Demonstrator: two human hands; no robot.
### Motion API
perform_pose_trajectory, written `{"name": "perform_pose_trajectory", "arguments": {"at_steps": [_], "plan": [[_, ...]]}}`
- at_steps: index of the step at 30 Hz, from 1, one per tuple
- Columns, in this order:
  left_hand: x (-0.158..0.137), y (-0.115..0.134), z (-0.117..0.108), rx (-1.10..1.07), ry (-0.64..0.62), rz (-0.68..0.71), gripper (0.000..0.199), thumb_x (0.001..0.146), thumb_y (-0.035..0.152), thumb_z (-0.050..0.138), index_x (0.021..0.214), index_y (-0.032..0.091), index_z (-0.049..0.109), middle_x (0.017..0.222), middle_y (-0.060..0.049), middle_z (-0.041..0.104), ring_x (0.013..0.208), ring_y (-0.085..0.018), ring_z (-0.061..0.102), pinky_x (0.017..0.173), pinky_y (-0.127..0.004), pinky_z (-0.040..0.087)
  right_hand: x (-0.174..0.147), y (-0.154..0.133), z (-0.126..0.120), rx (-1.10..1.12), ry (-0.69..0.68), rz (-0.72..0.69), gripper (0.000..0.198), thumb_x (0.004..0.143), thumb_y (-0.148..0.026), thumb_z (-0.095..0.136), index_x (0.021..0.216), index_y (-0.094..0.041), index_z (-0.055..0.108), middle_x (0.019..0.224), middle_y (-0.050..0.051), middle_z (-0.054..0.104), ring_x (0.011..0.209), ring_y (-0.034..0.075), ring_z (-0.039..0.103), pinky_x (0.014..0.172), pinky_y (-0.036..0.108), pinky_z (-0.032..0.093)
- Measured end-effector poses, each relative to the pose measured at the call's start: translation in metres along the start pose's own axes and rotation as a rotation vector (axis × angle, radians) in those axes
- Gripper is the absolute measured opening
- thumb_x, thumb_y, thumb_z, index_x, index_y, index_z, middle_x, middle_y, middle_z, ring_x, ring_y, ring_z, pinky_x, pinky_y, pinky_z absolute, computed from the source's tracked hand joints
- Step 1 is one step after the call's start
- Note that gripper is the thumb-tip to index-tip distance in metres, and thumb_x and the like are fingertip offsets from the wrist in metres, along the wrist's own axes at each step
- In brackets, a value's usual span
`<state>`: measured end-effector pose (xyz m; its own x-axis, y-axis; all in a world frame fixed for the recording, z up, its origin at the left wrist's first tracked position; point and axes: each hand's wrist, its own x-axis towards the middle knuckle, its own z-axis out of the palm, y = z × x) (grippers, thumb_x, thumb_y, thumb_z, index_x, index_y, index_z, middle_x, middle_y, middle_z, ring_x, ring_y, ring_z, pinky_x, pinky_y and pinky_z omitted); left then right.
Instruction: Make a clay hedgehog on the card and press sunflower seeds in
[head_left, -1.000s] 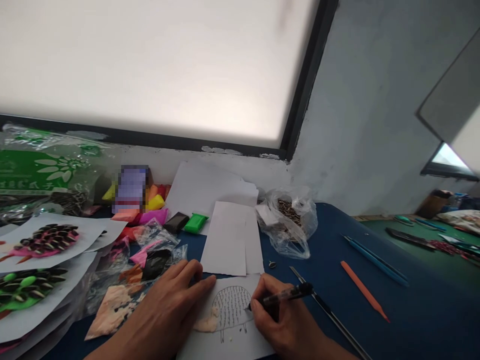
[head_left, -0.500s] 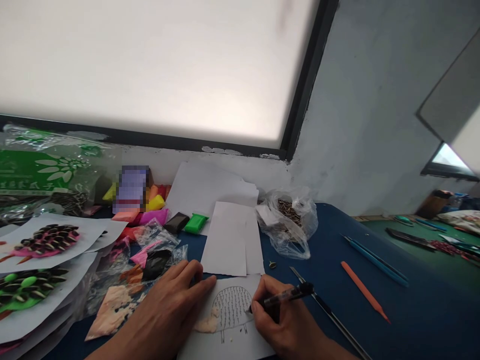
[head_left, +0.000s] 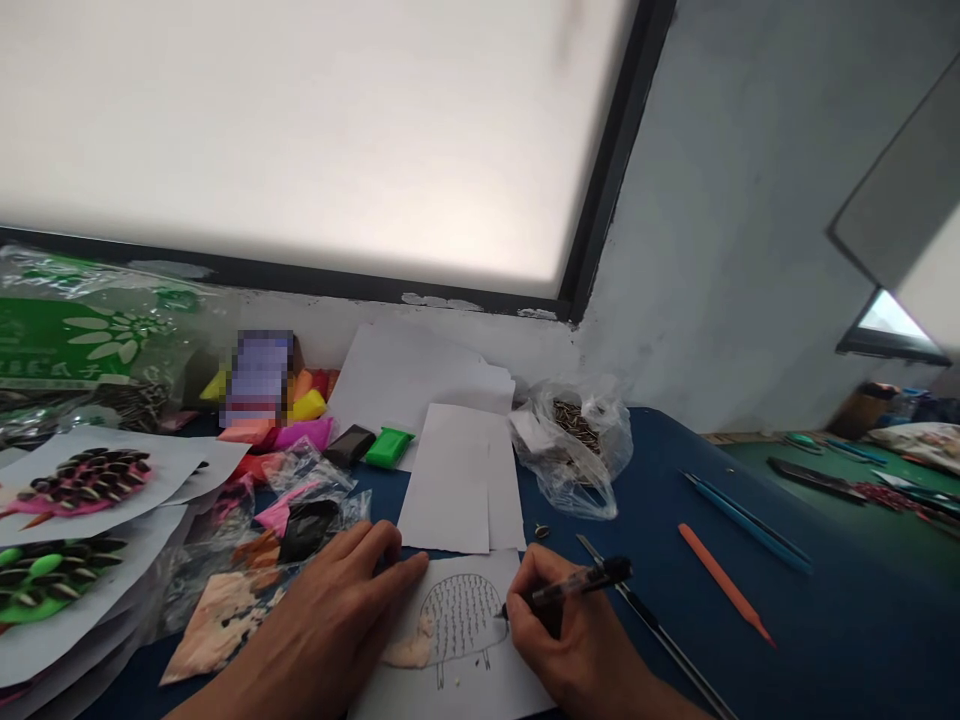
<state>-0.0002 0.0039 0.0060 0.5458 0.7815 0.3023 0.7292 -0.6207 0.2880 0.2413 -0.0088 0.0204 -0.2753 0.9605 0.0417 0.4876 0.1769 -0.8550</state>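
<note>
A white sheet of paper (head_left: 480, 690) lies in front of me, bearing a pen drawing (head_left: 463, 615) of a rounded body filled with rows of small marks and two thin legs. Flesh-coloured clay (head_left: 409, 652) is pressed onto the drawing's left side. My right hand (head_left: 559, 625) grips a black pen (head_left: 577, 582), its tip at the right edge of the body outline. Flat on the paper's left edge rests my left hand (head_left: 352, 590), fingers stretched out and holding nothing.
Left are finished seed pictures (head_left: 90, 480) and clay packs, including a green one (head_left: 388, 447). Behind the drawing sit blank papers (head_left: 450, 480) and a plastic bag of seeds (head_left: 577, 430). To the right lie a craft knife (head_left: 660, 625), an orange pen (head_left: 724, 580) and blue tweezers (head_left: 750, 520).
The pen tip has shifted slightly up along the right side of the drawn body. My left hand stays on the paper. The whole view has drifted a little.
</note>
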Motion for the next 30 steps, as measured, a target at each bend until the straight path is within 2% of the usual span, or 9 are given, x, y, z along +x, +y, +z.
{"name": "perform_pose_trajectory", "arguments": {"at_steps": [8, 15, 23, 30], "plan": [[0.0011, 0.0038, -0.0042, 0.013, -0.040, -0.015, 0.033, 0.095, 0.016, 0.039, 0.110, 0.024, 0.067, 0.100, -0.008, 0.057, 0.091, -0.025, 0.057, 0.076, -0.037, 0.050, 0.0001, 0.0014, 0.0018, 0.018, -0.016, 0.021, 0.015, 0.082, -0.026, 0.054, 0.071, -0.021, 0.044, 0.060, -0.005, 0.042, 0.054, 0.012, 0.041, 0.051, 0.024, 0.030], [0.0006, 0.0010, -0.0024, 0.021, 0.050, 0.033, 0.030, 0.094, 0.015, 0.042, 0.107, 0.025, 0.067, 0.097, -0.005, 0.058, 0.086, -0.022, 0.057, 0.072, -0.029, 0.049, 0.0001, -0.0030, -0.0005, 0.026, -0.032, 0.032, 0.016, 0.083, -0.025, 0.055, 0.072, -0.021, 0.044, 0.061, -0.005, 0.043, 0.055, 0.011, 0.041, 0.051, 0.023, 0.030], [0.0001, 0.0001, -0.0005, 0.021, 0.076, 0.032, 0.030, 0.096, 0.017, 0.041, 0.107, 0.026, 0.068, 0.096, -0.005, 0.058, 0.085, -0.022, 0.057, 0.071, -0.029, 0.049, -0.0010, -0.0024, 0.0011, -0.032, 0.002, 0.026, 0.016, 0.082, -0.023, 0.055, 0.071, -0.021, 0.044, 0.062, -0.004, 0.044, 0.056, 0.012, 0.043, 0.051, 0.024, 0.031], [0.0007, 0.0012, -0.0011, 0.032, 0.019, 0.018, 0.032, 0.096, 0.017, 0.040, 0.110, 0.025, 0.067, 0.098, -0.007, 0.058, 0.088, -0.024, 0.057, 0.072, -0.032, 0.050, -0.0014, -0.0069, -0.0013, 0.009, -0.050, 0.050, 0.015, 0.081, -0.024, 0.054, 0.071, -0.022, 0.043, 0.061, -0.004, 0.043, 0.055, 0.012, 0.043, 0.051, 0.024, 0.031]]}}
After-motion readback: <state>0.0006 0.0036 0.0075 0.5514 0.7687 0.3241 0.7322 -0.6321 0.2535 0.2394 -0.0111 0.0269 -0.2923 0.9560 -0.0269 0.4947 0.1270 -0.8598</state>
